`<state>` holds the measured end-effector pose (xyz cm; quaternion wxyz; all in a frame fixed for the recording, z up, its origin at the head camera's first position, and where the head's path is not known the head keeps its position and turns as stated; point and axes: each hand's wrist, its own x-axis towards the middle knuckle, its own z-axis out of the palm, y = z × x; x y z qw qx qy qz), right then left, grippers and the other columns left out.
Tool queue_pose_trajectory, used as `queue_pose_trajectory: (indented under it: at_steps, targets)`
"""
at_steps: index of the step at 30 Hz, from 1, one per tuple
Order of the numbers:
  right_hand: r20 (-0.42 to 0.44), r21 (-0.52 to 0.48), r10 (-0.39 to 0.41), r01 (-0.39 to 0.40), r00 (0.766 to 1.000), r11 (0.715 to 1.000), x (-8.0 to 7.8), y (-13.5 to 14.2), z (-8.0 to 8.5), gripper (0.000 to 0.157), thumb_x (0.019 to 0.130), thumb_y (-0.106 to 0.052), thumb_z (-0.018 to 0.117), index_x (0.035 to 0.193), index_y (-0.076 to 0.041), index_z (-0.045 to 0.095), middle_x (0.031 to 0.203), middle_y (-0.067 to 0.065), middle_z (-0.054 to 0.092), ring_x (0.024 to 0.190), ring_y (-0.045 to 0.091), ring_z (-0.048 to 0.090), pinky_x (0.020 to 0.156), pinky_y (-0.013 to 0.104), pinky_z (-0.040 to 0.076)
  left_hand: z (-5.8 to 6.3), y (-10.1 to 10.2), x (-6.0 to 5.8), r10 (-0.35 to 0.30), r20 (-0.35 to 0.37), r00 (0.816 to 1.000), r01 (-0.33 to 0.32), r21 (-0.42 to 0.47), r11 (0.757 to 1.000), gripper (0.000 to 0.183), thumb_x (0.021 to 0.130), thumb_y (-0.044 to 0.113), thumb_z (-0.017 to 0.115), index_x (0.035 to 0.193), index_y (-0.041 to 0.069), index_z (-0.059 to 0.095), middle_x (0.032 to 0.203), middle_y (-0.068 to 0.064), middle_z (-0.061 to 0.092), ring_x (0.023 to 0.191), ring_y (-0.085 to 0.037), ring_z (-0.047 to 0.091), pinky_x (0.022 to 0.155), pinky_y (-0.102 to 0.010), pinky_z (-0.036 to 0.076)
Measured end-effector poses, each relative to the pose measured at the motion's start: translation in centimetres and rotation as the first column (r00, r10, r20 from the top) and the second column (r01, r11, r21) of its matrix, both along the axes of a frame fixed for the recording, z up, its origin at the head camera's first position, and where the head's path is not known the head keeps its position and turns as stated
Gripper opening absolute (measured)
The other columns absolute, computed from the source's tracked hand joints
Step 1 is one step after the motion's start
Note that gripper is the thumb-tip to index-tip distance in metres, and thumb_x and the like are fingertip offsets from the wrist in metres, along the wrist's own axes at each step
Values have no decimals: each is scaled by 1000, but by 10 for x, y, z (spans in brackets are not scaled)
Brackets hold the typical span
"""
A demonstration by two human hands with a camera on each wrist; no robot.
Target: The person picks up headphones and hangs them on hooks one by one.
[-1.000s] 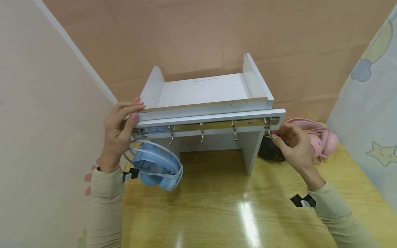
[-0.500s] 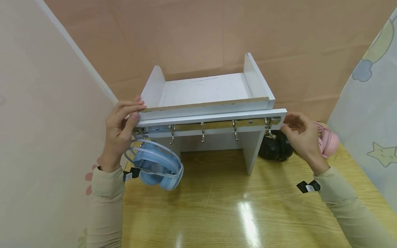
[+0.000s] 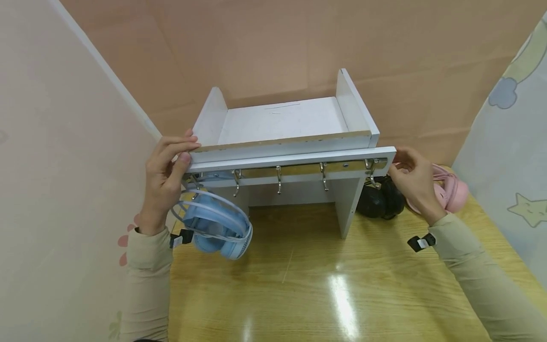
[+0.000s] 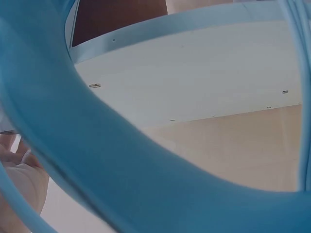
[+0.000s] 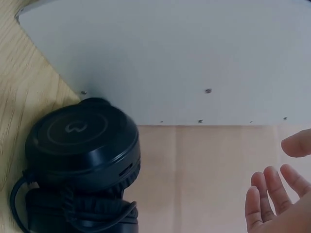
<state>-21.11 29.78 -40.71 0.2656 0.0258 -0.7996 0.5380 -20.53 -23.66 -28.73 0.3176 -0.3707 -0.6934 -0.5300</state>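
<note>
My left hand (image 3: 165, 175) grips the left end of the white shelf (image 3: 279, 154), fingers over its front edge and thumb against the hook rail (image 3: 299, 172). From the rail's leftmost hook hangs a light blue headset (image 3: 218, 223), close beneath my hand; its blue band (image 4: 121, 150) fills much of the left wrist view. My right hand (image 3: 412, 178) is beside the rail's right end, thumb near the end. In the right wrist view its fingers (image 5: 274, 187) are spread apart from the thumb, with nothing visible between them.
A black headset (image 3: 380, 199) lies on the wooden table (image 3: 299, 285) beside the shelf's right side panel (image 3: 348, 204). Behind my right hand is a pink headset (image 3: 455, 194). Walls stand close at left and right, and brown paper covers the back.
My right hand has moved right, away from the rightmost hook to the rail's end, uncovering more of the black headset. My left hand stays in place; the blue headset still hangs.
</note>
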Motion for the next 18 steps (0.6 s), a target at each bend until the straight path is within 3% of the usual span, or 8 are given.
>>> queue_pose_trajectory:
  at_steps: [4, 7, 15, 18]
  targets:
    - [34, 60, -40, 38, 999, 997, -7, 2, -1, 36, 93, -2, 64, 128, 2, 69, 95, -29, 64, 84, -7, 62, 74, 3, 50, 1, 0, 0, 5, -2, 1000, -5, -4, 1000, 21, 101, -10, 54, 111, -19, 71, 121, -4, 69, 134, -31, 65, 128, -49, 42]
    - [73, 115, -48, 39, 996, 993, -10, 5, -1, 42, 93, -4, 61, 134, 5, 66, 98, -24, 62, 86, -8, 60, 75, 3, 48, 0, 0, 0, 10, -10, 1000, -10, -4, 1000, 21, 101, -10, 55, 110, -19, 71, 121, -6, 70, 133, -31, 65, 127, -50, 42]
    - [201, 191, -27, -12, 979, 981, -22, 13, -1, 52, 94, -8, 56, 145, 4, 58, 123, 20, 66, 92, -6, 54, 78, 3, 44, -1, 0, 1, 5, -24, 1000, -5, 13, 1000, 21, 101, -10, 56, 111, -19, 71, 120, -9, 71, 134, -33, 66, 126, -50, 43]
    - [233, 202, -18, -30, 972, 979, -25, 16, -2, 53, 95, -11, 59, 147, 3, 56, 130, 26, 64, 92, -7, 53, 77, 3, 44, -2, 0, 1, -2, -26, 1000, 2, 13, 1000, 21, 101, -9, 57, 112, -20, 71, 121, -10, 71, 136, -34, 65, 126, -49, 44]
